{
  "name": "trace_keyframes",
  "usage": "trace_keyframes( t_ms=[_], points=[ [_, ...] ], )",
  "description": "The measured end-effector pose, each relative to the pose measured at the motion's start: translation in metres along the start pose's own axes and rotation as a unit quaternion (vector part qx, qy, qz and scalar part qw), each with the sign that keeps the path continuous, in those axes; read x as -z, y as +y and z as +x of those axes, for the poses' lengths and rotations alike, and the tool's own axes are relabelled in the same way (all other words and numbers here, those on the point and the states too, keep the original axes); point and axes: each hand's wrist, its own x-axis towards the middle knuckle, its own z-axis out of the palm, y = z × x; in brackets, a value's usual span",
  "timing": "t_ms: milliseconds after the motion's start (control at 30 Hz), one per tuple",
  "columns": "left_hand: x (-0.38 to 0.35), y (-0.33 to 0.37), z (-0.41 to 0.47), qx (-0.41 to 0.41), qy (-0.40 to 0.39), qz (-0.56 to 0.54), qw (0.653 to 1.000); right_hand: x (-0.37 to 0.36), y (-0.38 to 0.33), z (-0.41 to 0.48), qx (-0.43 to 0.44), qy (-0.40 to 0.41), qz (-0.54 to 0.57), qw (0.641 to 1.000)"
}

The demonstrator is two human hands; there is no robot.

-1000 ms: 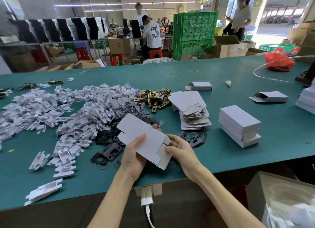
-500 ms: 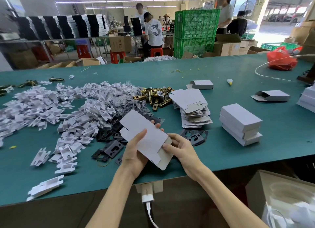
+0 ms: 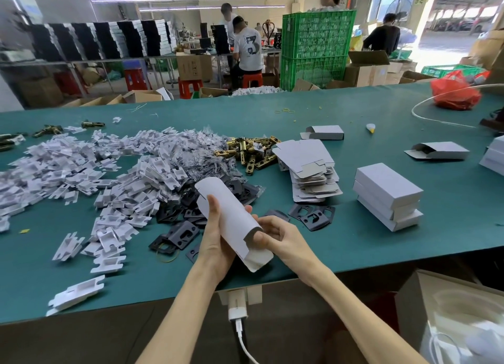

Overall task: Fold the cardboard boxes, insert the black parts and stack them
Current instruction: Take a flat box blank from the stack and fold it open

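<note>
Gripping curled box blank (image 3: pixel 231 222), both hands over table edge (image 3: pixel 381 257)

Stacked green crates (image 3: pixel 317 44), red bag (image 3: pixel 452 94)

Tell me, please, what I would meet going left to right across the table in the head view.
Pile of white inserts, held cardboard box, stack of flat blanks, stack of folded boxes, red bag.
</note>
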Motion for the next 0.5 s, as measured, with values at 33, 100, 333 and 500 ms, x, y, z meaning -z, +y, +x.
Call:
trace_keyframes(
  t_ms=[33, 100, 333, 500],
  points=[
    [0.0, -0.001, 0.0, -0.009, 0.004, 0.006, 1.0, -0.002, 0.0, 0.0, 0.001, -0.004, -0.02, 1.0],
    [-0.002, -0.003, -0.001, -0.025, 0.006, 0.038, 0.999, -0.004, 0.0, -0.001, -0.004, -0.012, -0.058, 0.998],
    [-0.011, -0.004, -0.011, -0.03, 0.014, 0.102, 0.994, -0.006, -0.005, -0.004, -0.054, 0.004, -0.115, 0.992],
    [-0.01, 0.004, -0.014, 0.018, -0.045, 0.043, 0.998, -0.005, -0.007, -0.001, -0.058, 0.049, -0.075, 0.994]
  ],
)
